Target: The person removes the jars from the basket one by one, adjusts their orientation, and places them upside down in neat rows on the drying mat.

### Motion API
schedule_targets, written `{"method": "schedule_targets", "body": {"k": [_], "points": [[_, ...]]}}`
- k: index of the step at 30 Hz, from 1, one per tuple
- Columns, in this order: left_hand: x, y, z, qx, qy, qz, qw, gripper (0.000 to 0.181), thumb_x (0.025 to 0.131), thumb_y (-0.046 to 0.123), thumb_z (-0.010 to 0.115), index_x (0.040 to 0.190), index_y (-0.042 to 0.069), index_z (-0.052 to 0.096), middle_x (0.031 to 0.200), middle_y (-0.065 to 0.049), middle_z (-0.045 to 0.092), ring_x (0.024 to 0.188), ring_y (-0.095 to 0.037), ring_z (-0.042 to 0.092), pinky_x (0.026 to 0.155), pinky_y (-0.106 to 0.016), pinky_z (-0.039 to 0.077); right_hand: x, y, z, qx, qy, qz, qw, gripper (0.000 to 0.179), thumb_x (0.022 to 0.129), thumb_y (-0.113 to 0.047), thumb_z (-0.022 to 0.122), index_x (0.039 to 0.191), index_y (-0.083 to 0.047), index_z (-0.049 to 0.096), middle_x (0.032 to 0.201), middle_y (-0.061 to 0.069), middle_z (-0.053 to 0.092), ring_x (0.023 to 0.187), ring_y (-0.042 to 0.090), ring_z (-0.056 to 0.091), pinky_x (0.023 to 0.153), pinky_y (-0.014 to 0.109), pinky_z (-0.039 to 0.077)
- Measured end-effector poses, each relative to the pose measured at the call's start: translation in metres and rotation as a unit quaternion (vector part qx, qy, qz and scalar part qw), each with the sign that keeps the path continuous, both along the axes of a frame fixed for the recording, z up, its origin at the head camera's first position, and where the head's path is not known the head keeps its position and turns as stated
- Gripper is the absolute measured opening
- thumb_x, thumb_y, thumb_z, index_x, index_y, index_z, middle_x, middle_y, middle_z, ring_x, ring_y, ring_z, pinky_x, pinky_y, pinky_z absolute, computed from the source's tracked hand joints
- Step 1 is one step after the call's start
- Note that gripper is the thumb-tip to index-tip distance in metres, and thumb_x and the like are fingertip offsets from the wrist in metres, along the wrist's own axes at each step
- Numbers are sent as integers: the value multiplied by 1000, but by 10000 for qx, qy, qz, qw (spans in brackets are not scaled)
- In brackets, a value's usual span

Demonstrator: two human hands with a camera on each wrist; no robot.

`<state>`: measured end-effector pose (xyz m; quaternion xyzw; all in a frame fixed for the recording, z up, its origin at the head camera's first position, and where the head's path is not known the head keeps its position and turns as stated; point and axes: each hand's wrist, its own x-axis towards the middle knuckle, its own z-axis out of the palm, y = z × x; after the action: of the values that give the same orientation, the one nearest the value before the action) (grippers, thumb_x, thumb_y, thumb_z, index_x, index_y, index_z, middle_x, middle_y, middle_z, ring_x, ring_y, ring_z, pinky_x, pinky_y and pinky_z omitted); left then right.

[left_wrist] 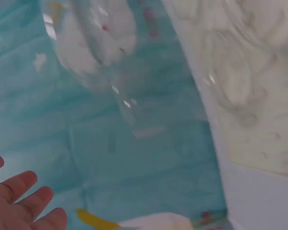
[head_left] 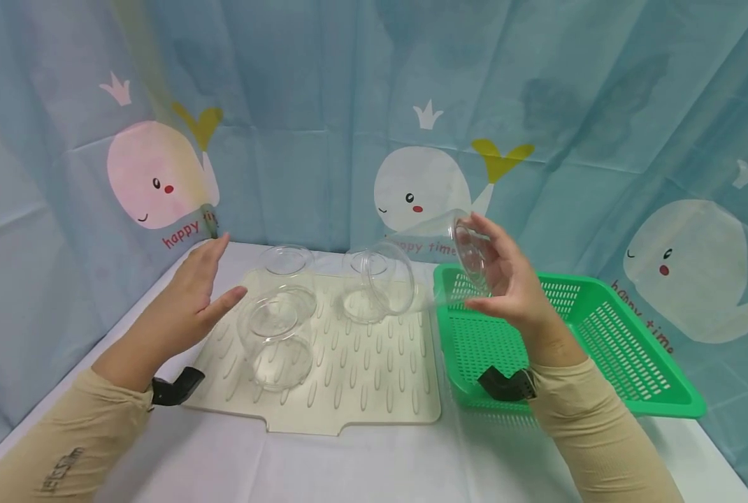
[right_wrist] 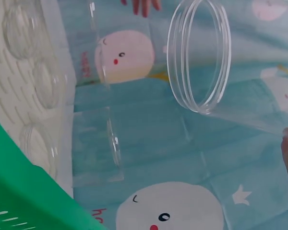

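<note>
My right hand [head_left: 506,279] grips a clear plastic jar [head_left: 391,279] by one end, fingers above and thumb below. The jar lies sideways in the air, its ringed round mouth facing left, over the gap between mat and basket. In the right wrist view the same jar [right_wrist: 199,108] shows its rim near the top. My left hand [head_left: 188,300] hovers left of the mat with straight, spread fingers and holds nothing. Several clear jars stand upright on the cream ribbed mat [head_left: 389,405]: a front-left jar [head_left: 282,374], one behind it, and a back-middle jar [head_left: 356,307].
A green slotted plastic basket [head_left: 651,384] stands right of the mat, beneath my right forearm. Behind the white tabletop [head_left: 361,464] hangs a blue curtain [head_left: 298,181] printed with whales. Black wrist straps sit on both sleeves.
</note>
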<state>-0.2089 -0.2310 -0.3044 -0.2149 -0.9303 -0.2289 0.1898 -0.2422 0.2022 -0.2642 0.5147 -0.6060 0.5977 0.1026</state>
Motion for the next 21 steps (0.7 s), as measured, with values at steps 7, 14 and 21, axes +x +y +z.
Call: {"method": "schedule_targets", "body": {"k": [7, 14, 21], "points": [[-22, -27, -27, -103, -674, 23, 9977, 77, 95, 35, 48, 146, 0, 3, 145, -29, 14, 133, -45, 14, 105, -59, 12, -2, 4, -3, 107, -145, -140, 9997, 95, 72, -17, 79, 142, 6, 18, 140, 14, 32, 129, 25, 34, 104, 29, 33], [-36, -42, -58, -432, -1852, -64, 9817, 85, 92, 44, 49, 145, -2, 3, 148, -28, 3, 135, -46, 2, 105, -61, 7, -3, 5, -5, 243, -283, -370, 9986, 99, 72, -22, 79, 142, 6, 16, 141, 16, 30, 129, 24, 35, 103, 28, 34], [-42, -45, -84, -588, -2739, -59, 9599, 96, 85, 53, 54, 145, -4, 3, 148, -27, -7, 134, -45, -9, 102, -63, 5, -7, 6, -7, 307, -415, -413, 9978, 94, 73, -16, 78, 142, 4, 18, 141, 11, 32, 129, 21, 36, 102, 26, 35]]}}
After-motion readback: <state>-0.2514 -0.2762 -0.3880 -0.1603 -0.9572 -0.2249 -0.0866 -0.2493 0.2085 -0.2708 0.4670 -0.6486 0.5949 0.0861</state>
